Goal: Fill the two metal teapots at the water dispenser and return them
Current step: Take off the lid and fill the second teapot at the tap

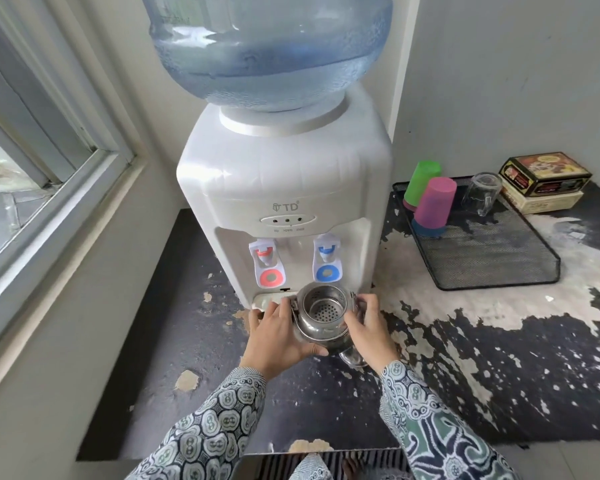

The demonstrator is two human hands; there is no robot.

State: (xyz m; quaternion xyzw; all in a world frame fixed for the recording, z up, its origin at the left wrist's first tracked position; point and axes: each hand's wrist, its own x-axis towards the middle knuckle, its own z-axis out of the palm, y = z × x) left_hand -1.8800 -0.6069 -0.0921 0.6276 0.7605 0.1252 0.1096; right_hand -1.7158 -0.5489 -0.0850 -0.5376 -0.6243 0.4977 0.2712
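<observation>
1. A black countertop (194, 344) with the coating flaking off (pale patches on the right).
2. Directly on it: white water dispenser (284, 188), black mesh tray (492, 265), stacked boxes (544, 181).

One lidless shiny metal teapot (321, 318) with a perforated strainer basket is in view, with a second rounded shiny metal piece (352, 358) peeking out just behind it, too hidden to name. One white water dispenser (284, 188) carries one big blue water bottle (267, 46) and two taps, one red tap (265, 252) and one blue tap (326, 251). One black wire-mesh tray (492, 261) holds two stacks of upturned plastic cups, a green-topped stack (421, 185) and a pink-topped stack (433, 206), plus one clear glass mug (482, 192); two stacked boxes (544, 181) sit beside it, and two hands, the left hand (278, 332) and the right hand (368, 327), are visible.
</observation>
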